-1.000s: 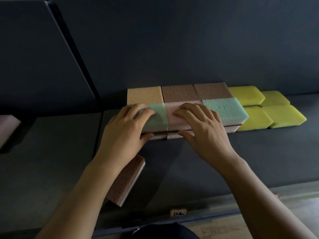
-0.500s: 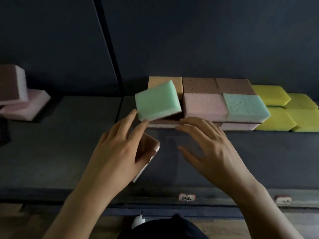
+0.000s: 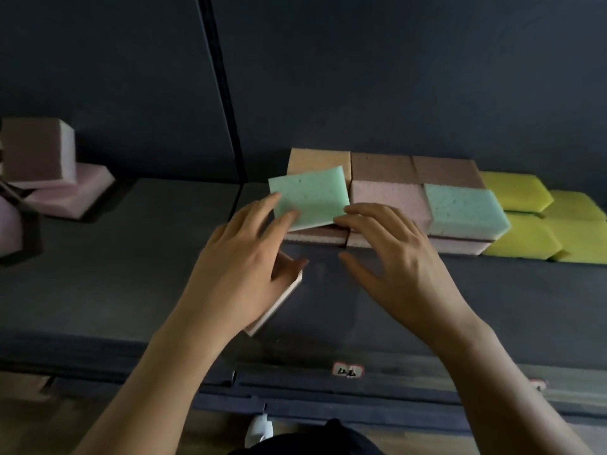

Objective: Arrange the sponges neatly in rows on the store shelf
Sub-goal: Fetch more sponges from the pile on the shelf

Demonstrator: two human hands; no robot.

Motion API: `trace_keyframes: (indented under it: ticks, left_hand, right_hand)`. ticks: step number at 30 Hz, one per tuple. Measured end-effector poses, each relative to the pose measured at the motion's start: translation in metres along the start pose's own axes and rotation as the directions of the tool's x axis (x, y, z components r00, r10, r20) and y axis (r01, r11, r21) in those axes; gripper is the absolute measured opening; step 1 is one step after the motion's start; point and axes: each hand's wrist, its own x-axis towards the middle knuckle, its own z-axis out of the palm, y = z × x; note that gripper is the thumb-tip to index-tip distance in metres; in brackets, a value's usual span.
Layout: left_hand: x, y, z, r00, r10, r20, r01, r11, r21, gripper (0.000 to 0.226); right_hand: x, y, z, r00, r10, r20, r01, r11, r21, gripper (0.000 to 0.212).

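Note:
A light green sponge (image 3: pixel 308 195) lies skewed and tipped up at the left end of the stacked row, leaning over an orange sponge (image 3: pixel 315 162). My left hand (image 3: pixel 239 274) touches its lower left edge with straight fingers. My right hand (image 3: pixel 394 257) is spread, its fingertips at the sponge's lower right corner. Under my left palm a loose pink-and-brown sponge (image 3: pixel 279 303) lies on the shelf (image 3: pixel 131 257). The row holds brown sponges (image 3: pixel 381 167), a pink sponge (image 3: pixel 387 198) and a second green sponge (image 3: pixel 463 211) over a pink bottom layer (image 3: pixel 460 246).
Several yellow sponges (image 3: pixel 512 192) lie right of the row. A pile of pink sponges (image 3: pixel 56 178) sits at the far left. A dark upright seam (image 3: pixel 223 87) splits the back panel. A price tag (image 3: pixel 348 370) marks the front edge.
The left green sponge, flat in the row a second ago, has come up out of line and now sits skewed. Both hands drew back slightly, and my fingertips are on its lower edge again.

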Motion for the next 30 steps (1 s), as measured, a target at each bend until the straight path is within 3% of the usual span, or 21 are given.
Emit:
trace_keyframes:
  ticks: [8, 15, 20, 30]
  left_hand:
    - [0.036, 0.006, 0.008, 0.995, 0.087, -0.042, -0.084, 0.994, 0.065, 0.065]
    - [0.056, 0.005, 0.014, 0.992, 0.12, -0.023, -0.117, 0.987, 0.11, 0.069]
    - [0.063, -0.005, 0.016, 0.987, 0.155, -0.049, -0.152, 0.986, 0.075, 0.061]
    - [0.077, -0.008, 0.027, 0.965, 0.262, -0.012, -0.262, 0.965, 0.006, 0.057]
  right_hand:
    - [0.012, 0.021, -0.006, 0.992, 0.103, -0.066, -0.107, 0.992, -0.064, 0.05]
    - [0.016, 0.033, 0.001, 0.984, 0.173, -0.04, -0.176, 0.978, -0.112, 0.057]
    - [0.016, 0.04, 0.007, 0.984, 0.159, -0.077, -0.169, 0.974, -0.153, 0.046]
    - [0.019, 0.042, 0.008, 0.986, 0.142, -0.088, -0.155, 0.974, -0.162, 0.045]
